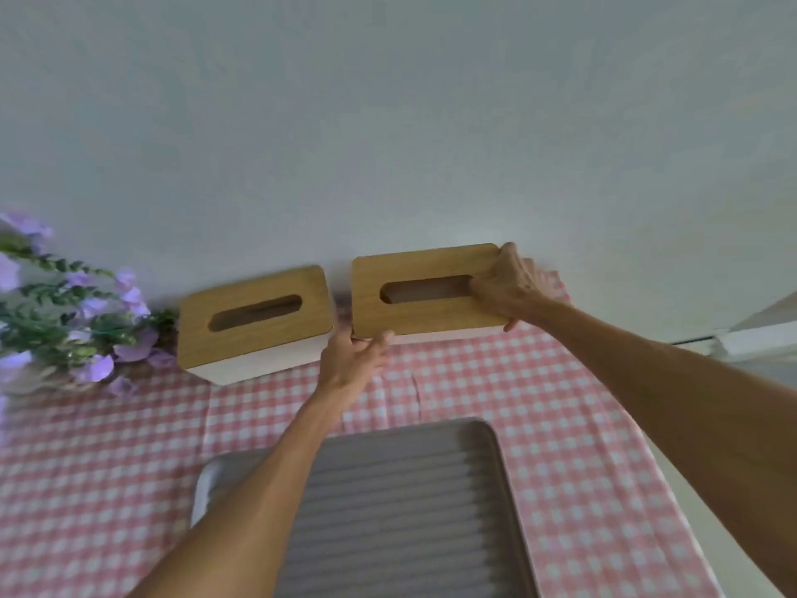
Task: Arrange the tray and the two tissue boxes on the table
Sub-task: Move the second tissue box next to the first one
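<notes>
Two white tissue boxes with wooden slotted lids stand at the back of the table against the wall. The left tissue box (254,321) stands alone, turned slightly. My right hand (511,287) grips the right end of the right tissue box (425,291), with fingers over the lid near the slot. My left hand (351,360) touches that box's front left corner, fingers spread. A grey ribbed tray (409,507) lies at the front of the table, under my left forearm.
A pink and white checked cloth (539,425) covers the table. Purple flowers with green leaves (73,312) stand at the back left, close to the left box. A plain wall rises right behind both boxes. The table's right edge (690,489) runs diagonally.
</notes>
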